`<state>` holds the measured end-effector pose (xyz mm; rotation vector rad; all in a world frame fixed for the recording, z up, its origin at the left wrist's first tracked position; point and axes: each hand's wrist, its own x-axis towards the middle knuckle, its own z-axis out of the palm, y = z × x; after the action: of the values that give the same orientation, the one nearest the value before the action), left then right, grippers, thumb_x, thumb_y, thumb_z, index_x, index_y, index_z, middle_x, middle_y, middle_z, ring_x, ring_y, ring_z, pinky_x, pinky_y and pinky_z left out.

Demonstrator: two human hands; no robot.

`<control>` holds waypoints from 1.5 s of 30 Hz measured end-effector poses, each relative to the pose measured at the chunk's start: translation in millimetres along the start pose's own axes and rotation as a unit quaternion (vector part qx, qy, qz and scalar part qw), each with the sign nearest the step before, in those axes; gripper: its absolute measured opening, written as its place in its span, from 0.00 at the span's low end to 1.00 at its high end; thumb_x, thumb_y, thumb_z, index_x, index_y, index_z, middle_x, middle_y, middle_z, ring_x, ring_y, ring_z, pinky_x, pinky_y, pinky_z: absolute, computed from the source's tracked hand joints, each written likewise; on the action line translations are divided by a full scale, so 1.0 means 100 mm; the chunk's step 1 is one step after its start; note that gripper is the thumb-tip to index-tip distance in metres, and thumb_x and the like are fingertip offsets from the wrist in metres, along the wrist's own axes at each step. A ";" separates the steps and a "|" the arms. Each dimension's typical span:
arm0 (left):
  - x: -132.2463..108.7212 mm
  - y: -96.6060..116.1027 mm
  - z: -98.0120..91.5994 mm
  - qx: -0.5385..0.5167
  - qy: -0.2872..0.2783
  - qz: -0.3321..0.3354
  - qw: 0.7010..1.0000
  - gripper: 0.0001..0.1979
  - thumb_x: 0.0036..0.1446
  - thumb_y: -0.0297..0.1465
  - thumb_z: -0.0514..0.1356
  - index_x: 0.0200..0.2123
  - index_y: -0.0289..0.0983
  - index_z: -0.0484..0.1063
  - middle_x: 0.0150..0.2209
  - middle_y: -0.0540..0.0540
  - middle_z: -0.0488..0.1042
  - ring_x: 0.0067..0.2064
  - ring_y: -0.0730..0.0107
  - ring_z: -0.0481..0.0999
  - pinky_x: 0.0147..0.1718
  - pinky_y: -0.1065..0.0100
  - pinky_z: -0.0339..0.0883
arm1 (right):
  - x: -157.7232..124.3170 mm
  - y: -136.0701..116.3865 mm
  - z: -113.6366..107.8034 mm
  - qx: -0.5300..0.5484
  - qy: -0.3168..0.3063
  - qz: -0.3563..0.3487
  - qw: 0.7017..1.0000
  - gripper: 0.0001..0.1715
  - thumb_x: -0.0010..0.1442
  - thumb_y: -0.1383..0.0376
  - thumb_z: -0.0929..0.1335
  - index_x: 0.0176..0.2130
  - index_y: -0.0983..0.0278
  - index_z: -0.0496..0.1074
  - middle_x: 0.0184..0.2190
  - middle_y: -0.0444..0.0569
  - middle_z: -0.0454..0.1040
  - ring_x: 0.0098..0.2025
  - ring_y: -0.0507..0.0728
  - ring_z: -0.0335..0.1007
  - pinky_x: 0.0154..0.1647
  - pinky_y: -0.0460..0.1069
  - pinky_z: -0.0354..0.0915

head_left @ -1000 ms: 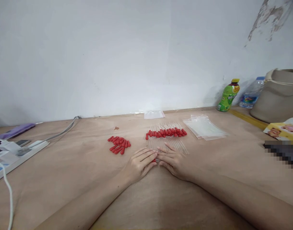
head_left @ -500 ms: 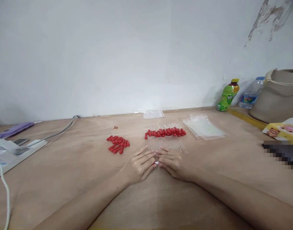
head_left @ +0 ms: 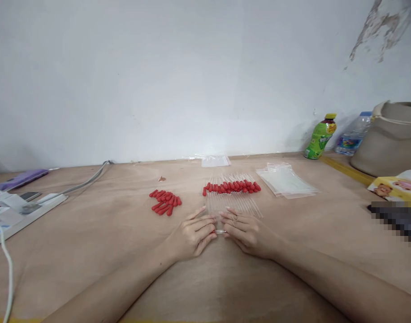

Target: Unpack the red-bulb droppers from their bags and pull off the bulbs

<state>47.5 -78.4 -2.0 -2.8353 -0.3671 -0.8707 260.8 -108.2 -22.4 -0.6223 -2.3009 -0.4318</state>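
Observation:
My left hand and my right hand rest on the wooden table, fingertips meeting in a pinch. A short clear glass tube shows between them, with a bit of red at my left fingertips, seemingly a rubber bulb. Just beyond the hands lies a row of glass droppers with red bulbs fitted, their clear stems pointing toward me. A loose pile of red bulbs lies to the left of my left hand.
Clear zip bags lie at the right, a smaller bag by the wall. A green bottle, water bottle, beige bag and printed box stand far right. A power strip and cables sit left.
Both hands have stayed together at the centre, shifting slightly toward me. A red bulb seen between the fingertips earlier is now mostly hidden, and the clear tube shows instead.

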 end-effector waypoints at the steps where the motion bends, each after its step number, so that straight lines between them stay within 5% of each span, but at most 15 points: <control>1: -0.01 0.00 0.00 -0.003 -0.003 -0.004 1.000 0.08 0.56 0.26 0.52 0.38 0.34 0.69 0.40 0.43 0.75 0.47 0.68 0.72 0.56 0.57 0.55 | 0.00 0.00 -0.02 -0.008 0.001 -0.008 1.000 0.13 0.59 0.71 0.61 0.43 0.70 0.68 0.45 0.55 0.71 0.52 0.55 0.63 0.57 0.54 0.59; 12: -0.08 -0.05 0.03 -0.029 0.017 -0.019 0.999 0.08 0.57 0.27 0.51 0.39 0.35 0.68 0.39 0.44 0.75 0.45 0.69 0.73 0.53 0.59 0.60 | -0.06 0.04 -0.13 -0.044 0.007 -0.051 0.998 0.11 0.58 0.72 0.61 0.40 0.69 0.69 0.43 0.55 0.73 0.53 0.57 0.61 0.55 0.57 0.61; 19: -0.17 -0.27 -0.21 0.068 0.105 -0.139 0.982 0.06 0.56 0.30 0.55 0.35 0.37 0.70 0.31 0.46 0.72 0.33 0.69 0.71 0.33 0.67 0.66 | -0.19 0.29 -0.18 -0.127 0.041 0.218 0.967 0.12 0.59 0.65 0.61 0.39 0.64 0.72 0.26 0.49 0.74 0.33 0.55 0.70 0.38 0.52 0.65; 25: -0.27 -0.68 -0.71 0.128 0.116 -0.364 0.915 0.14 0.57 0.33 0.48 0.40 0.37 0.70 0.33 0.45 0.65 0.34 0.67 0.69 0.30 0.68 0.64 | -0.18 0.45 -0.09 -0.166 0.029 0.289 0.942 0.15 0.60 0.66 0.58 0.39 0.65 0.71 0.30 0.51 0.74 0.34 0.57 0.69 0.39 0.51 0.60; 28: -0.42 -0.90 -0.97 0.128 0.030 -0.487 0.864 0.15 0.53 0.34 0.49 0.42 0.36 0.69 0.32 0.45 0.66 0.32 0.65 0.70 0.30 0.65 0.64 | -0.18 0.47 -0.08 -0.188 0.015 0.315 0.930 0.13 0.59 0.65 0.59 0.36 0.65 0.71 0.29 0.49 0.75 0.33 0.56 0.69 0.36 0.50 0.58; 31: -0.55 -1.01 -1.11 0.012 -0.035 -0.570 0.821 0.20 0.47 0.39 0.55 0.43 0.36 0.66 0.32 0.46 0.69 0.31 0.66 0.71 0.27 0.68 0.64 | -0.16 0.45 -0.11 -0.234 0.001 0.325 0.916 0.12 0.57 0.66 0.60 0.32 0.64 0.71 0.27 0.48 0.75 0.30 0.55 0.68 0.34 0.49 0.54; 38: -0.67 -1.10 -0.95 -0.116 -0.023 -0.665 0.737 0.25 0.30 0.42 0.63 0.33 0.35 0.66 0.26 0.48 0.70 0.28 0.67 0.70 0.21 0.71 0.60 | -0.17 0.41 -0.08 -0.244 -0.008 0.296 0.923 0.11 0.55 0.68 0.62 0.31 0.63 0.73 0.26 0.46 0.74 0.32 0.53 0.67 0.37 0.49 0.50; 45: -0.72 -1.16 -0.74 -0.213 0.019 -0.669 0.712 0.26 0.28 0.43 0.65 0.31 0.34 0.65 0.23 0.50 0.70 0.25 0.73 0.67 0.21 0.74 0.58 | -0.16 0.37 -0.08 -0.230 -0.042 0.297 0.926 0.11 0.56 0.63 0.62 0.33 0.62 0.73 0.29 0.46 0.74 0.34 0.55 0.66 0.39 0.51 0.48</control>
<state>-81.7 2.9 25.8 -2.4532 -2.6755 -1.2310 295.2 -86.5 -23.9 -1.5372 -1.9509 -0.6535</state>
